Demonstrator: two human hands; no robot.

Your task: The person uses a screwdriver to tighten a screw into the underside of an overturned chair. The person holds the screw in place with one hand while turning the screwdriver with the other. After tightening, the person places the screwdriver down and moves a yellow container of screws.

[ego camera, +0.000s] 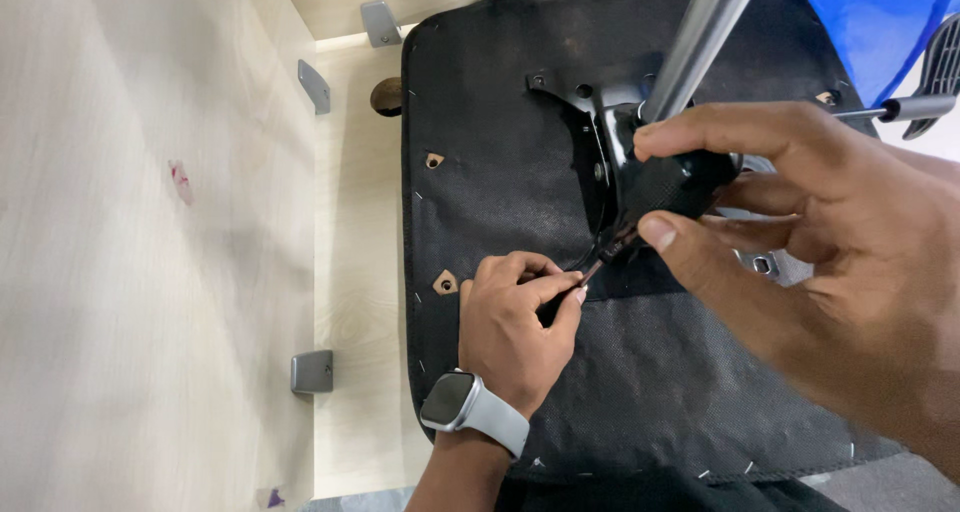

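The left hand [518, 322] pinches the thin shaft of a screwdriver [660, 197], steering its tip down onto the black fabric underside of an upturned chair seat [500, 122]. The right hand [800, 232] grasps the tool's black knurled handle from above. The black metal mounting plate [590, 122] sits at the seat's centre beside the grey gas-lift column [700, 32]. 2 screw holes [444, 283] on the left show bare wood, unfilled; fastening seems only partly done.
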